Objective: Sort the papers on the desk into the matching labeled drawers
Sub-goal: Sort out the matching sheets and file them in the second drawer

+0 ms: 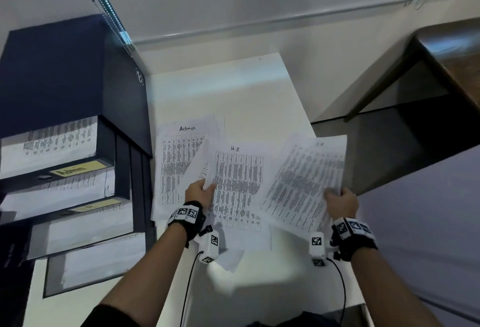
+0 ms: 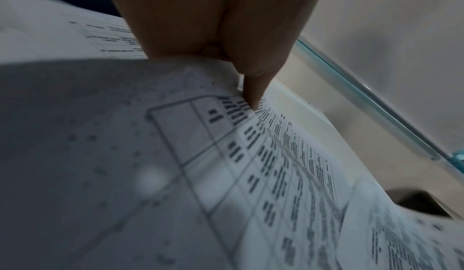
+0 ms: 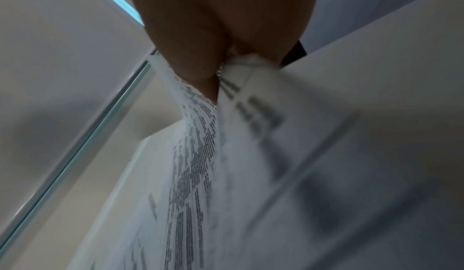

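Printed sheets lie spread on the white desk (image 1: 233, 87). One headed "Admin" (image 1: 176, 160) lies on the left. In the middle an "H.R" sheet (image 1: 239, 186) has its left edge lifted, and my left hand (image 1: 205, 189) pinches that edge (image 2: 213, 72). My right hand (image 1: 337, 196) pinches the near corner of another H.R sheet (image 1: 306, 178) and holds it raised above the desk's right side (image 3: 241, 72). A dark drawer cabinet (image 1: 72, 87) stands at the left with several drawers pulled out. One carries a yellow "Admin" label (image 1: 74, 169), the one below a second yellow label (image 1: 93, 206).
The open drawers hold printed papers (image 1: 54, 139). A loose sheet (image 1: 231, 259) sticks out under the pile near me. A dark wooden table (image 1: 441, 61) stands at the far right, across a floor gap. The wall runs behind the desk.
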Available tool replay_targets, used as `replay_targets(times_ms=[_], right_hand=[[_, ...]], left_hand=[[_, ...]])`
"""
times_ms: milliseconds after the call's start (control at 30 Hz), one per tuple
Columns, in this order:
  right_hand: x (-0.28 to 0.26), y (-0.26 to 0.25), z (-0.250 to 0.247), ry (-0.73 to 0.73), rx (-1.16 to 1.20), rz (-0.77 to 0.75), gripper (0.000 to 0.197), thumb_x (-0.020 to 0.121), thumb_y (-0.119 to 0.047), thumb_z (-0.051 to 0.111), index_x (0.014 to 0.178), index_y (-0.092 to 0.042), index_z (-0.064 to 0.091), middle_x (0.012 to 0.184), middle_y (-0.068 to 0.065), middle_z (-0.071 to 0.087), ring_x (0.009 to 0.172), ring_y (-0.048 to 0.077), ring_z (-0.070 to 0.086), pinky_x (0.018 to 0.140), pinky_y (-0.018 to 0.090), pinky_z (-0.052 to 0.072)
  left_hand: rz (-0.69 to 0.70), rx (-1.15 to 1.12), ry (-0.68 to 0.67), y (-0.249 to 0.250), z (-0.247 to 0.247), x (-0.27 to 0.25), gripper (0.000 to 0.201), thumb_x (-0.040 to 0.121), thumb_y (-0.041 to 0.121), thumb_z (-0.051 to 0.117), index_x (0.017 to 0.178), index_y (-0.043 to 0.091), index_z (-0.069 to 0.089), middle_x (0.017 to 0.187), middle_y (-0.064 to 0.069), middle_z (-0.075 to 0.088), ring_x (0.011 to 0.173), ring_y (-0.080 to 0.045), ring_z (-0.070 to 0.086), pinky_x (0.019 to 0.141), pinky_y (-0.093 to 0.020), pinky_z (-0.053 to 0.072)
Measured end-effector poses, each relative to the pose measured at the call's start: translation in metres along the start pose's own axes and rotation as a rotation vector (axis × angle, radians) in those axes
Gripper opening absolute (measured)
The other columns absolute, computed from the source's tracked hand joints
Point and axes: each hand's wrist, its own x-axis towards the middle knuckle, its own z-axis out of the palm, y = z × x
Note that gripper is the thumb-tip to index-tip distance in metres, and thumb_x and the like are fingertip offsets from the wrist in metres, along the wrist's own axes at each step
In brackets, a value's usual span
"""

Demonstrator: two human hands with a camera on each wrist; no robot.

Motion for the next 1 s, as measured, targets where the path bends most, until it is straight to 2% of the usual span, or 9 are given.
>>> replay_targets(times_ms=[100,300,433,567,700,767,900,933,1000], right_hand=[[-0.001,0.001,-0.008,-0.077,0.046,-0.017,0.027,0.091,-0.017,0.065,0.095,0.01,0.065,0.095,0.034,0.066,0.093,0.044,0.064,0.079,0.053,0.053],[-0.041,-0.005,0.024,-0.412,0.021,-0.141,0.004,0.089,-0.023,0.07,0.091,-0.02,0.071,0.083,0.002,0.073,0.081,0.022,0.07,0.075,0.04,0.058],[-0.067,-0.012,0.053,-0.545,-0.019,-0.158,0.019,0.092,-0.025,0.066,0.106,-0.014,0.071,0.094,0.0,0.074,0.085,0.015,0.07,0.085,0.039,0.058],[-0.072,-0.042,0.055,-0.436,0.021,-0.224,0.025,0.088,-0.026,0.07,0.109,-0.011,0.07,0.101,0.001,0.07,0.087,0.013,0.066,0.079,0.032,0.057],[-0.071,-0.083,0.039,-0.449,0.359,-0.135,0.079,0.08,-0.02,0.081,0.145,-0.016,0.037,0.128,-0.001,0.05,0.115,0.019,0.052,0.097,0.039,0.048],[-0.076,-0.102,0.033,-0.543,0.511,-0.148,0.066,0.084,-0.005,0.074,0.141,-0.014,0.04,0.122,0.002,0.064,0.114,0.024,0.062,0.094,0.038,0.052],[-0.104,-0.133,0.025,-0.468,0.529,-0.337,0.033,0.09,0.008,0.055,0.116,-0.012,0.058,0.109,0.003,0.072,0.102,0.019,0.07,0.086,0.032,0.056],[-0.111,-0.134,0.026,-0.442,0.53,-0.363,0.032,0.09,0.008,0.055,0.114,-0.013,0.06,0.109,0.001,0.072,0.102,0.017,0.069,0.087,0.031,0.056],[-0.124,-0.13,0.034,-0.408,0.47,-0.379,0.031,0.089,0.006,0.056,0.114,-0.013,0.06,0.111,-0.001,0.07,0.104,0.017,0.068,0.089,0.033,0.055]], left_hand=[[-0.037,-0.023,0.001,-0.014,0.0,0.003,0.035,0.091,0.032,0.067,0.117,0.009,0.068,0.108,-0.01,0.073,0.094,-0.028,0.067,0.088,-0.039,0.056],[-0.026,-0.191,-0.148,0.003,0.01,-0.02,0.043,0.081,0.053,0.071,0.103,0.016,0.071,0.094,-0.006,0.074,0.096,-0.024,0.068,0.087,-0.033,0.052],[0.035,-0.03,-0.214,0.0,0.016,-0.03,0.032,0.072,0.023,0.087,0.099,0.02,0.07,0.087,0.005,0.075,0.08,-0.014,0.071,0.078,-0.04,0.061],[0.149,0.059,-0.181,0.015,-0.003,-0.041,0.02,0.081,0.017,0.079,0.08,0.021,0.06,0.072,0.002,0.065,0.064,-0.016,0.063,0.054,-0.025,0.051],[0.27,-0.033,-0.154,0.034,-0.041,-0.055,0.014,0.083,0.018,0.075,0.093,0.017,0.065,0.087,-0.006,0.071,0.078,-0.022,0.07,0.067,-0.033,0.06],[0.319,-0.085,-0.107,0.042,-0.059,-0.065,0.018,0.083,0.017,0.075,0.099,0.015,0.068,0.095,-0.006,0.073,0.085,-0.019,0.071,0.079,-0.037,0.06],[0.423,-0.12,-0.019,0.057,-0.085,-0.092,0.014,0.085,0.012,0.074,0.081,0.009,0.061,0.078,-0.006,0.063,0.066,-0.019,0.061,0.056,-0.034,0.043],[0.442,-0.121,-0.003,0.057,-0.089,-0.096,0.018,0.085,0.012,0.074,0.084,0.003,0.058,0.086,-0.002,0.061,0.087,-0.015,0.053,0.067,-0.034,0.047],[0.452,-0.127,-0.005,0.05,-0.094,-0.098,0.021,0.085,0.022,0.076,0.091,0.007,0.062,0.091,0.002,0.065,0.067,0.007,0.054,0.068,-0.02,0.05]])
